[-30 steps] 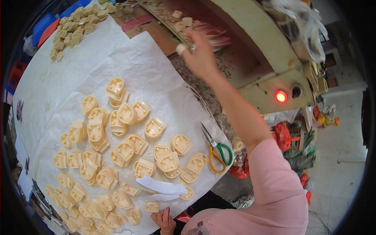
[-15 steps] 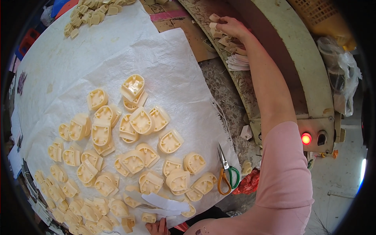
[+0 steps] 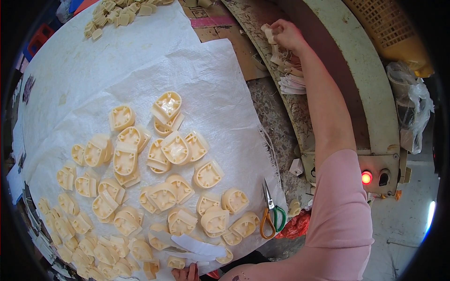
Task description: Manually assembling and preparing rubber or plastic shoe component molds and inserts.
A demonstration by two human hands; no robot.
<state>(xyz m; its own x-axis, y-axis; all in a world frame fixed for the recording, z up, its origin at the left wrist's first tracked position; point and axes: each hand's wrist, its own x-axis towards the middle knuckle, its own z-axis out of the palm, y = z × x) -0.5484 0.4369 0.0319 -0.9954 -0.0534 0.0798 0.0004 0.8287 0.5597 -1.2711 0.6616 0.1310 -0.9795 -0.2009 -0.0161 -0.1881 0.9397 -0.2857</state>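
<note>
My right hand reaches far forward to the curved metal trough. Its thumb and fingers pinch a small cream plastic piece. Below that hand, more cream pieces and a stack of white flaps lie along the trough's inner edge. At the bottom edge, my left hand shows only in part, its fingers curled; what they hold, if anything, is hidden. Beside it are a cream part and a white curved strip. Many rounded cream plastic shells are spread over the white sheet.
Scissors with one orange and one green handle lie at the sheet's right edge. A pile of small beige pieces sits at the far left. The metal trough curves along the right, with a lit red button at its near end.
The view has shifted slightly. My right hand has closed on a cream piece and drawn it a little from the trough's edge. My left hand stays at the lower edge.
</note>
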